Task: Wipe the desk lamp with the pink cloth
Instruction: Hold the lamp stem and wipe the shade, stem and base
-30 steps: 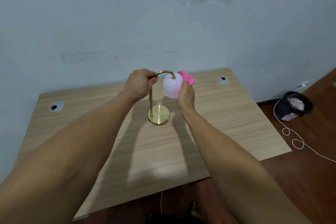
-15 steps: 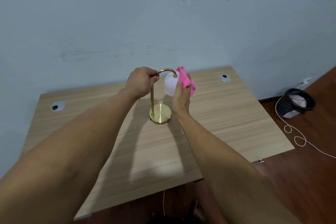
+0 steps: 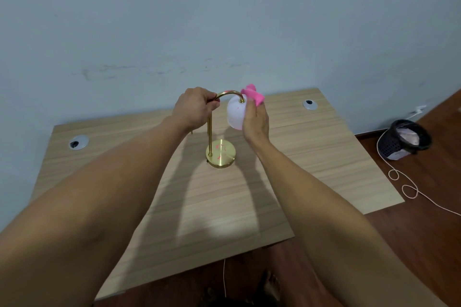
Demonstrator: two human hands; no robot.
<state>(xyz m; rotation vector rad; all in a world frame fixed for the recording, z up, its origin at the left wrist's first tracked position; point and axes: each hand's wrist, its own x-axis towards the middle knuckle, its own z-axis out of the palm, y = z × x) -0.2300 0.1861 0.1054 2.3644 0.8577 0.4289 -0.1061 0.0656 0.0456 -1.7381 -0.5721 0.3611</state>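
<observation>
A small desk lamp stands near the middle of the wooden desk [image 3: 311, 157]. It has a round brass base [image 3: 221, 154], a thin curved brass stem and a white shade [image 3: 235, 113] with a pink speck on it. My left hand [image 3: 194, 107] is closed around the top bend of the stem. My right hand [image 3: 255, 123] presses the pink cloth [image 3: 253, 96] against the right side and top of the shade. Most of the cloth is hidden behind my fingers. Pink marks show on the base.
The desk stands against a pale blue wall, with a cable grommet at the far left [image 3: 78, 142] and another at the far right [image 3: 310, 104]. On the wooden floor to the right sit a black waste basket [image 3: 404, 138] and a looped white cord [image 3: 409, 189].
My right hand has slid the pink cloth up from the right side of the shade towards its top. My left hand has kept its hold on the stem.
</observation>
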